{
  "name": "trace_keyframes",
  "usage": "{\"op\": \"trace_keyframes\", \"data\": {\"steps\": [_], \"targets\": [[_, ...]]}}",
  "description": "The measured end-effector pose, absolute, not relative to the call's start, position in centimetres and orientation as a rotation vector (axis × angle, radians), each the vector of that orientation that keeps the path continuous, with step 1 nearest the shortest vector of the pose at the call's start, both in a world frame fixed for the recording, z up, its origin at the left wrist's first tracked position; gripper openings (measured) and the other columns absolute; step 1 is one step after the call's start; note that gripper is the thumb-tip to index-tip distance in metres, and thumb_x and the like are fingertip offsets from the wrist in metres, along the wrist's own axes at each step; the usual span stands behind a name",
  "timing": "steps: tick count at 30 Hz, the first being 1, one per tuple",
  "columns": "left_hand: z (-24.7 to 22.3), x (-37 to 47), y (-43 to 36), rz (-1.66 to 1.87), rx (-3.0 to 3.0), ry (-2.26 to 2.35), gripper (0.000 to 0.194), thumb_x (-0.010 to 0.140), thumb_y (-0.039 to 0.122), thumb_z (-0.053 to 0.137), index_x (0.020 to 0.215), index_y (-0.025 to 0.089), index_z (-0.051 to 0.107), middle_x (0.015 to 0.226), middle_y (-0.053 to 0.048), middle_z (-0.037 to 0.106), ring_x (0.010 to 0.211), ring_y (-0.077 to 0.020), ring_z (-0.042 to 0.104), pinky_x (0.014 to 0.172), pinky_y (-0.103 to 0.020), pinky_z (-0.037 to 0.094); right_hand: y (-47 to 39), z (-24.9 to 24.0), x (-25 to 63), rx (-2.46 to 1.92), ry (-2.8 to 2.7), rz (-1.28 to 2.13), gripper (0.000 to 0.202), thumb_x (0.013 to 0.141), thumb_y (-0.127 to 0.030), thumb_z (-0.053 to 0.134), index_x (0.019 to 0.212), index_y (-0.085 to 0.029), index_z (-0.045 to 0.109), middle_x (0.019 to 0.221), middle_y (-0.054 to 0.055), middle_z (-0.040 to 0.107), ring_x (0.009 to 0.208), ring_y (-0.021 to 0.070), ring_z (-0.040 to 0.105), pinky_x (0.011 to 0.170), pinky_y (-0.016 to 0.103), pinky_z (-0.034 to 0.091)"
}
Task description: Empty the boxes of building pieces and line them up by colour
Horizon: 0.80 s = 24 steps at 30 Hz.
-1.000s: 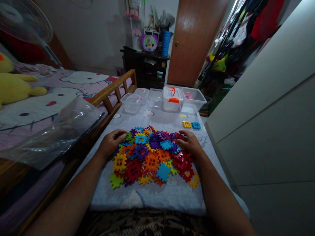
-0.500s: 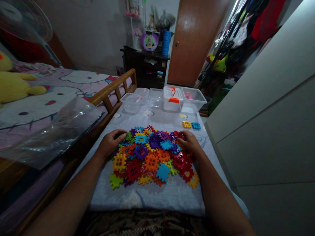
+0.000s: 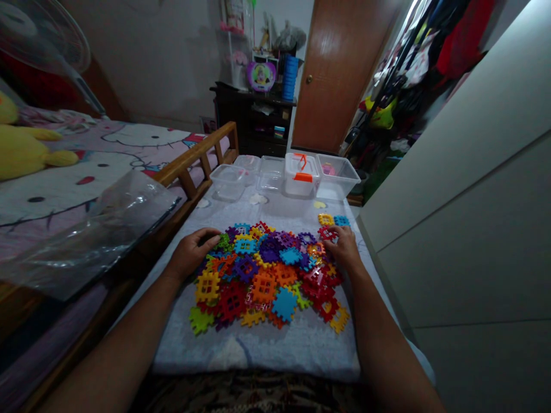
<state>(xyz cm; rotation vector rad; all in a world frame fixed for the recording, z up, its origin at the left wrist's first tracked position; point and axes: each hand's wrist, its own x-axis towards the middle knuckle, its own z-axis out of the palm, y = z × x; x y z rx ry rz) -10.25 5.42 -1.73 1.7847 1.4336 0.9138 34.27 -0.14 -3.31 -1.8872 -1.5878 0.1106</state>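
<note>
A heap of colourful plastic interlocking squares [image 3: 262,281] with notched edges is spread over the cloth-covered table before me. My right hand [image 3: 343,248] pinches a red window-patterned interlocking square [image 3: 328,232] beyond the heap's far right edge. Just past it lie a yellow square [image 3: 326,219] and a blue square [image 3: 341,221], side by side. At the heap's left edge rests my left hand [image 3: 194,251], thumb and fingers apart, its tips beside a green piece [image 3: 224,242]. The lower fingers of that hand are partly hidden.
Clear plastic containers [image 3: 228,180] stand along the table's far end, among them a lidded box [image 3: 301,176] with orange clips. A wooden bed rail [image 3: 193,155] and a clear plastic bag [image 3: 99,229] are on the left. A pale cabinet [image 3: 465,229] flanks the right side.
My right hand has moved right and slightly away from the heap, bringing the red square out towards the yellow and blue ones. My left hand has stayed in place.
</note>
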Motion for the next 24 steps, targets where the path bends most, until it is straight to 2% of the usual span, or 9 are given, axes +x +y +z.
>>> {"op": "trace_keyframes", "data": {"steps": [4,9,15,21,24], "targets": [[-1.7,-10.3,5.4,0.918,1.797,1.437,0.047,0.078,0.06,0.06,0.098,0.019,0.073,0.102,-0.008,0.076,0.098,-0.0281,0.069,0.096,-0.038,0.051,-0.2,-3.3,33.4,-1.859,-1.657,0.239,0.022,0.073,-0.028,0.073,0.095,-0.023,0.073,0.099,0.006,0.06,0.097,0.0245,0.06,0.094,0.043,0.049],[-1.7,-10.1,5.4,0.906,1.789,1.431,0.049,0.078,0.06,0.06,0.1,0.018,0.072,0.103,-0.008,0.076,0.098,-0.0278,0.069,0.095,-0.037,0.051,0.1,-2.8,32.0,-1.692,-1.712,0.487,0.025,0.077,-0.031,0.072,0.1,-0.022,0.073,0.104,0.006,0.061,0.094,0.0213,0.063,0.089,0.038,0.051],[-1.7,-10.2,5.4,0.919,1.795,1.426,0.048,0.078,0.06,0.061,0.099,0.018,0.072,0.102,-0.008,0.076,0.098,-0.0281,0.069,0.095,-0.037,0.052,0.4,-2.9,32.8,-1.762,-1.694,0.232,0.028,0.075,-0.027,0.07,0.102,-0.02,0.073,0.108,0.009,0.062,0.107,0.0274,0.057,0.1,0.046,0.045],[-1.7,-10.2,5.4,0.914,1.803,1.435,0.044,0.079,0.058,0.061,0.099,0.02,0.073,0.103,-0.007,0.076,0.099,-0.0277,0.069,0.094,-0.037,0.053,0.2,-3.4,33.2,-1.844,-1.77,0.173,0.025,0.075,-0.019,0.063,0.096,-0.022,0.074,0.109,0.009,0.063,0.109,0.0278,0.056,0.102,0.046,0.041],[-1.5,-10.1,5.4,0.914,1.798,1.442,0.045,0.078,0.059,0.061,0.098,0.02,0.073,0.102,-0.008,0.076,0.098,-0.0282,0.069,0.095,-0.038,0.053,0.2,-3.5,33.2,-1.835,-1.751,0.156,0.025,0.076,-0.022,0.064,0.099,-0.023,0.074,0.11,0.009,0.063,0.11,0.0282,0.056,0.102,0.046,0.041]]}}
